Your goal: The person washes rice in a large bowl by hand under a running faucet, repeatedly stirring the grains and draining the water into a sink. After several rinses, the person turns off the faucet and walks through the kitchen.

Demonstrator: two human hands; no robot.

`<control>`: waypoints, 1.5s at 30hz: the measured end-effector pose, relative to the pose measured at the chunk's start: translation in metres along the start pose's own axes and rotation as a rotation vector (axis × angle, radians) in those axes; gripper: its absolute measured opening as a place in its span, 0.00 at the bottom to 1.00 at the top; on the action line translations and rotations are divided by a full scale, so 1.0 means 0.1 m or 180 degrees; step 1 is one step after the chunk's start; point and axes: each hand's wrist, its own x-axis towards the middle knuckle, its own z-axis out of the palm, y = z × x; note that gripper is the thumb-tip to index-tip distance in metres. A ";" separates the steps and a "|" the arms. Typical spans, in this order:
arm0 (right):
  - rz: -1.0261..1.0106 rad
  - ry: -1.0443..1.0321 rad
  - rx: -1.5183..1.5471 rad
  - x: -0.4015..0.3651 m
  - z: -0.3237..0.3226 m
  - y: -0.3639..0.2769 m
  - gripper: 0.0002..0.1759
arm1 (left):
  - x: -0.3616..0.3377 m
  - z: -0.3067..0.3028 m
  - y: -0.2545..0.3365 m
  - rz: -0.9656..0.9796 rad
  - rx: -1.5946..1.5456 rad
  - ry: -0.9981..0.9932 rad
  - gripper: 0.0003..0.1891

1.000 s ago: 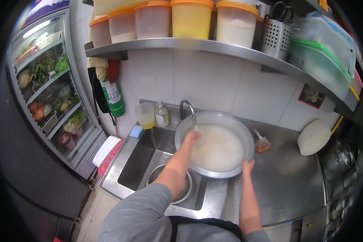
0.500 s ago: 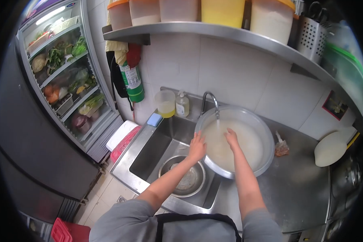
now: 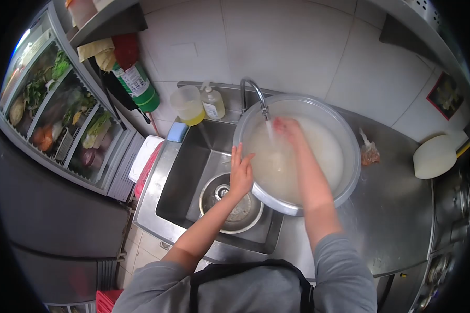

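A large grey basin [image 3: 354, 156] of cloudy, whitish water [image 3: 321, 151] stands on the counter, overlapping the right side of the sink. Water runs into it from a curved tap [image 3: 261, 96]. My left hand [image 3: 241, 173] is at the basin's left rim, fingers spread and pointing up, holding nothing. Over the basin, beside the falling stream, is my right hand [image 3: 289, 130]; motion smears its fingers. In the steel sink [image 3: 180, 180] sits a round metal bowl [image 3: 248, 211], to the left of the basin and below my left hand.
Behind the sink stand a plastic tub of yellow liquid [image 3: 189, 107] and a pump bottle [image 3: 213, 101], near a blue sponge [image 3: 177, 132]. A small knotted bag [image 3: 369, 153] lies right of the basin. A glass-door fridge [image 3: 62, 115] is at left.
My right hand has moved up across the basin to the tap's stream. My left hand has turned upright at the left rim. The view has shifted, showing less of the shelf.
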 end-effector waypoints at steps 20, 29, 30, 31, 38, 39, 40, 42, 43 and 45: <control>-0.2122 -0.1807 -0.4380 0.82 0.28 0.75 0.08 | 0.05 -0.01 -0.01 0.0187 -0.0059 -0.0046 0.22; -0.0769 -0.3377 -0.4884 -1.57 0.46 0.28 0.07 | 0.03 -0.02 0.00 0.0210 -0.0171 0.0122 0.26; -0.0603 -0.3377 -0.4835 -1.68 0.34 0.28 0.07 | 0.02 -0.01 0.00 0.0212 -0.0193 0.0109 0.26; -0.0438 -0.3377 -0.4790 -1.77 0.21 0.26 0.07 | 0.01 -0.01 -0.01 0.0197 -0.0170 0.0113 0.26; 0.1139 -0.2745 -0.6322 -2.06 -0.73 -0.27 0.10 | 0.01 0.00 -0.01 0.0203 -0.0165 0.0113 0.26; 0.1394 -0.2391 -0.6748 -2.04 -0.85 -0.37 0.11 | 0.01 0.00 -0.01 0.0211 -0.0179 0.0098 0.26; 0.1790 -0.2107 -0.7044 -1.92 -1.04 -0.42 0.11 | 0.01 0.00 -0.01 0.0209 -0.0173 0.0098 0.25; 0.1629 -0.1833 -0.7507 -1.68 -1.31 -0.57 0.12 | 0.01 0.01 -0.01 0.0208 -0.0180 0.0103 0.25; 0.1050 -0.1857 -0.7660 -1.60 -1.39 -0.66 0.12 | 0.01 0.01 -0.01 0.0209 -0.0162 0.0106 0.25; 0.0480 -0.0416 -0.7011 -1.30 -1.50 -0.65 0.20 | 0.01 0.02 -0.02 0.0220 -0.0139 0.0106 0.25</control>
